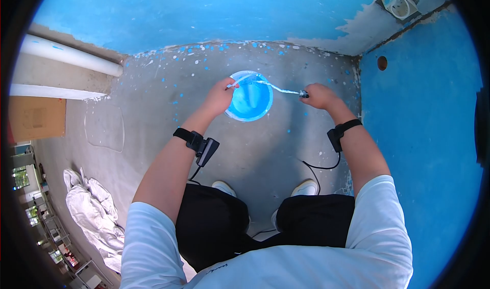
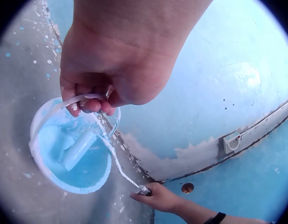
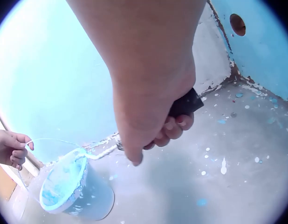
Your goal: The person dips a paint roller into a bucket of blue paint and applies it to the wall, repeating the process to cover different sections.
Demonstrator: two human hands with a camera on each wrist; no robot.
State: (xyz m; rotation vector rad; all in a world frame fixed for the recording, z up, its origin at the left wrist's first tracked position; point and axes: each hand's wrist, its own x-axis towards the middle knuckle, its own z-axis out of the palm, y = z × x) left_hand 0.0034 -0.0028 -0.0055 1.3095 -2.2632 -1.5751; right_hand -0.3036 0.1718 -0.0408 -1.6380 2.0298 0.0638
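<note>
A white bucket (image 3: pixel 96 193) with light blue paint inside stands on the floor, its rim smeared with blue. My left hand (image 1: pixel 219 97) holds the bucket's thin white carrying handle (image 2: pixel 54 110) up at the left side of the rim. To the right of the bucket, my right hand (image 1: pixel 320 96) grips the black handle (image 3: pixel 187 103) of a paint roller. The roller's bent, paint-coated rod (image 1: pixel 280 89) runs left over the rim. Its cylindrical sleeve (image 2: pixel 80 150), covered in light blue, lies inside the bucket against the paint.
Blue walls (image 1: pixel 423 115) meet in a corner ahead and to the right, with a socket box (image 1: pixel 399 4) above. Paint spots dot the grey floor (image 1: pixel 153 105). A white pipe (image 1: pixel 71 54), a cardboard box (image 1: pixel 38 118) and a crumpled cloth (image 1: pixel 92 212) are on the left.
</note>
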